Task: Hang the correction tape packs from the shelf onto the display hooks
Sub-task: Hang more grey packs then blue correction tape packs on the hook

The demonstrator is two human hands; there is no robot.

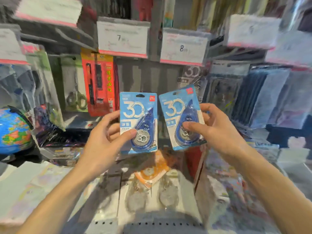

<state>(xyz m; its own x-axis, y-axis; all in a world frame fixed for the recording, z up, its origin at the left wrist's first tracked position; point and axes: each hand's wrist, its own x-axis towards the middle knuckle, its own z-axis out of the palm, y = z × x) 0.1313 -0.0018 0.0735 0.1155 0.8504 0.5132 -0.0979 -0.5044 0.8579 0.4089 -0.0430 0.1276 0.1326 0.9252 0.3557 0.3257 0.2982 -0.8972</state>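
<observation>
On the head view I see my left hand [108, 137] pinching a blue pack [138, 122] by its left edge, thumb on the front, fingers curled behind. The pack stands upright in front of the display. My right hand [217, 130] pinches a second pack [181, 119], thumb on the blister, fingers round its right edge; it tilts slightly rightward. The two packs sit just beside each other, apart, below the price tags marked 7 [122, 38] and 8 [184, 46]. More packs [152, 171] lie blurred on the shelf below. A globe [14, 130] is at far left.
</observation>
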